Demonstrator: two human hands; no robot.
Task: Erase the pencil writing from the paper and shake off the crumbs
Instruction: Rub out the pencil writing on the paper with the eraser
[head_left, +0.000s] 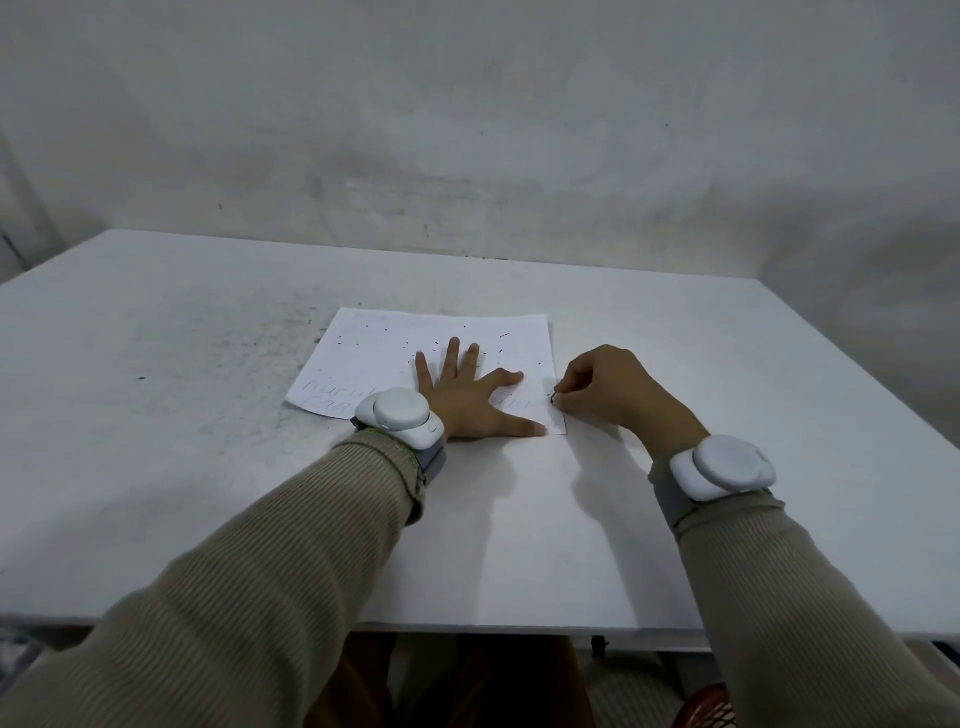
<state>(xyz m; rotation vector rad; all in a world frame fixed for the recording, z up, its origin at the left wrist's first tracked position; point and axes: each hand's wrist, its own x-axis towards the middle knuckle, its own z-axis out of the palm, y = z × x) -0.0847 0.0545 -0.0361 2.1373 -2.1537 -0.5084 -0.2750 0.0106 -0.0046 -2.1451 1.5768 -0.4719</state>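
One sheet of white paper (374, 353) is lying flat on a white tabletop (675, 364), and everything else is placed around it. Faint pencil writing (337, 392) is showing along the paper's near edge, clearest at its near left corner, with a fainter patch toward its near right corner. The paper's far half is looking free of writing, and dark eraser crumbs (431, 345) are lying scattered across it. Judging from that, the erasing is looking partly done: the near lines are waiting to be rubbed out, and the crumbs are not yet shaken off.

The left hand (467, 400) is pressing down on the paper's near middle, its fingers (453, 358) straight and spread wide, pinning the sheet and gripping nothing. The right hand (602, 389) is sitting at the paper's near right corner, its fingers (571, 402) curled tightly together and pinching a small dark nub (555, 399) against the sheet. The nub is too small to be sure of, though it is probably the eraser.

Beyond the paper's left edge, dark specks (234, 353) are dusting the tabletop. Nearer than the paper, white round devices (400, 415) are sitting on both wrists, above beige ribbed sleeves (260, 545).
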